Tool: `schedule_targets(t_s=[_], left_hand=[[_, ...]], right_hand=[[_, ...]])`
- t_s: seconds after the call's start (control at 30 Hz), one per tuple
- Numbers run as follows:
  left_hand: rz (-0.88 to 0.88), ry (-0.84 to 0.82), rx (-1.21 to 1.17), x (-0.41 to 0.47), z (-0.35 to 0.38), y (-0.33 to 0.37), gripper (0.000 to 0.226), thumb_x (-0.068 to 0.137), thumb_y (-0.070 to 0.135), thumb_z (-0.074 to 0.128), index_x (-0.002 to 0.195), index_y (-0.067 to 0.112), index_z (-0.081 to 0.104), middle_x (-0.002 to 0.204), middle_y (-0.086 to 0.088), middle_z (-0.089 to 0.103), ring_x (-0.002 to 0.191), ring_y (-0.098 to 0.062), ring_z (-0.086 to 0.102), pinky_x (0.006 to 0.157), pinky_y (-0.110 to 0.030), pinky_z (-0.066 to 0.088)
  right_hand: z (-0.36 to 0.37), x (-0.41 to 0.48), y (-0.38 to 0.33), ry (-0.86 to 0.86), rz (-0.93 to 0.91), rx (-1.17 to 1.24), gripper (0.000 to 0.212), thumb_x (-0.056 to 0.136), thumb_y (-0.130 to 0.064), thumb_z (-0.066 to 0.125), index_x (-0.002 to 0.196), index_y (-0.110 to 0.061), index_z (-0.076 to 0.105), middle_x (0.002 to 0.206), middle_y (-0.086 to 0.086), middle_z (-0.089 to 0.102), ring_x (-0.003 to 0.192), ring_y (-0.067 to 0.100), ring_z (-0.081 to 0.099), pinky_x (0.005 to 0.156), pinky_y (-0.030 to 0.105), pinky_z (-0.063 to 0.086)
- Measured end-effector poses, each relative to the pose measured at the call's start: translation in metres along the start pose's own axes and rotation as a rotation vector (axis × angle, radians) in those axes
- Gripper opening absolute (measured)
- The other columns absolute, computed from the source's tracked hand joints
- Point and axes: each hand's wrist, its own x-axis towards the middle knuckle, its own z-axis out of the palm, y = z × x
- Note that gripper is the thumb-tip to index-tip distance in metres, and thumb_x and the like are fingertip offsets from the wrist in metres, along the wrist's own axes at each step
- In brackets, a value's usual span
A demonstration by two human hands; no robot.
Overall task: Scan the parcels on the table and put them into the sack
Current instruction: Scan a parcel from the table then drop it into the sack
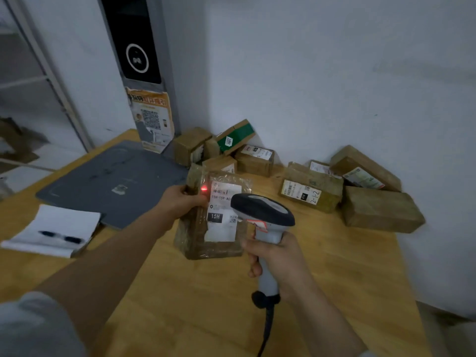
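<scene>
place: parcel pickup point, looks like
clues: labelled cardboard parcels (311,191) heaped against the wall, barcode scanner (262,215), QR poster (152,119)

Dim indoor light, soft overall blur, wide-angle bending at edges, red scanner glare on parcel (213,215)

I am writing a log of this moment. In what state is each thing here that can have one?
scanner: on, casting a red spot.
held parcel: taped shut, label towards scanner.
left hand: grips held parcel's left edge.
right hand: grips scanner handle.
other parcels: closed, by the wall.
pen: lying on notepad.
</scene>
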Motion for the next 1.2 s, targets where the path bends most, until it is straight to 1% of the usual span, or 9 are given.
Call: schedule_targets(t_s=[0.1, 0.2, 0.47, 0.7, 0.77, 0.93, 1.07, 1.13, 1.2], left_hand=[[0.002, 0.036, -0.059, -0.018, -0.021, -0.007, 0.019, 0.075, 0.009, 0.076, 0.087, 0.015, 0.063, 0.083, -0.003, 0.066, 0.075, -0.015, 0.063, 0.058, -0.024, 0.048], [0.002, 0.069, -0.057, -0.03, -0.04, -0.013, 0.028, 0.074, 0.013, 0.077, 0.097, 0.012, 0.063, 0.087, -0.003, 0.066, 0.077, -0.015, 0.063, 0.06, -0.024, 0.049], [0.035, 0.194, -0.067, -0.059, -0.085, -0.032, 0.017, 0.075, 0.014, 0.077, 0.083, 0.017, 0.062, 0.083, -0.003, 0.066, 0.07, -0.013, 0.061, 0.06, -0.024, 0.049], [-0.008, 0.275, -0.093, -0.08, -0.12, -0.049, 0.033, 0.073, 0.019, 0.078, 0.102, 0.012, 0.064, 0.099, -0.008, 0.068, 0.092, -0.023, 0.064, 0.083, -0.037, 0.054], [-0.021, 0.288, -0.106, -0.087, -0.127, -0.053, 0.029, 0.073, 0.018, 0.078, 0.098, 0.014, 0.063, 0.099, -0.009, 0.069, 0.093, -0.024, 0.064, 0.086, -0.039, 0.054], [-0.034, 0.371, -0.125, -0.11, -0.155, -0.068, 0.02, 0.073, 0.018, 0.077, 0.088, 0.016, 0.064, 0.093, -0.006, 0.069, 0.085, -0.02, 0.064, 0.071, -0.032, 0.054], [-0.157, 0.491, -0.074, -0.14, -0.202, -0.095, 0.032, 0.069, 0.029, 0.078, 0.094, 0.012, 0.067, 0.094, -0.008, 0.069, 0.088, -0.024, 0.064, 0.082, -0.041, 0.054], [-0.214, 0.582, -0.036, -0.159, -0.226, -0.112, 0.035, 0.068, 0.032, 0.079, 0.095, 0.014, 0.067, 0.094, -0.007, 0.069, 0.087, -0.025, 0.064, 0.079, -0.039, 0.055], [-0.26, 0.672, 0.043, -0.179, -0.246, -0.132, 0.033, 0.069, 0.033, 0.079, 0.094, 0.015, 0.066, 0.091, -0.007, 0.067, 0.084, -0.025, 0.063, 0.07, -0.034, 0.053]], right_hand=[[0.016, -0.012, -0.002, -0.017, -0.006, -0.015, 0.022, 0.082, -0.002, 0.071, 0.063, -0.007, 0.061, 0.051, 0.007, 0.055, 0.039, 0.017, 0.048, 0.05, 0.032, 0.048], [0.033, -0.022, -0.005, -0.043, -0.015, -0.032, 0.022, 0.082, -0.001, 0.07, 0.063, -0.008, 0.06, 0.05, 0.006, 0.055, 0.039, 0.017, 0.047, 0.049, 0.031, 0.048], [0.07, -0.037, -0.006, -0.122, -0.03, -0.077, 0.019, 0.081, -0.002, 0.071, 0.067, -0.008, 0.06, 0.049, 0.005, 0.055, 0.039, 0.015, 0.049, 0.052, 0.033, 0.048], [0.099, -0.043, -0.007, -0.193, -0.041, -0.103, 0.018, 0.082, -0.002, 0.07, 0.07, -0.009, 0.06, 0.048, 0.003, 0.055, 0.037, 0.014, 0.049, 0.052, 0.032, 0.047], [0.107, -0.044, -0.007, -0.215, -0.045, -0.095, 0.017, 0.082, -0.003, 0.071, 0.07, -0.009, 0.06, 0.049, 0.003, 0.056, 0.038, 0.015, 0.049, 0.051, 0.031, 0.046], [0.13, -0.048, -0.005, -0.323, -0.022, -0.034, 0.01, 0.082, -0.003, 0.069, 0.076, -0.006, 0.063, 0.053, 0.007, 0.056, 0.039, 0.016, 0.047, 0.045, 0.027, 0.046], [0.158, -0.055, 0.006, -0.426, -0.014, -0.062, 0.006, 0.082, -0.002, 0.068, 0.082, -0.004, 0.063, 0.052, 0.008, 0.056, 0.039, 0.016, 0.047, 0.046, 0.028, 0.047], [0.175, -0.059, 0.014, -0.483, 0.013, -0.076, 0.007, 0.083, -0.002, 0.068, 0.087, -0.005, 0.063, 0.051, 0.007, 0.056, 0.038, 0.016, 0.047, 0.046, 0.028, 0.047], [0.191, -0.064, 0.021, -0.542, 0.037, -0.102, 0.009, 0.083, -0.003, 0.068, 0.082, -0.006, 0.06, 0.051, 0.007, 0.055, 0.038, 0.016, 0.048, 0.047, 0.029, 0.048]])
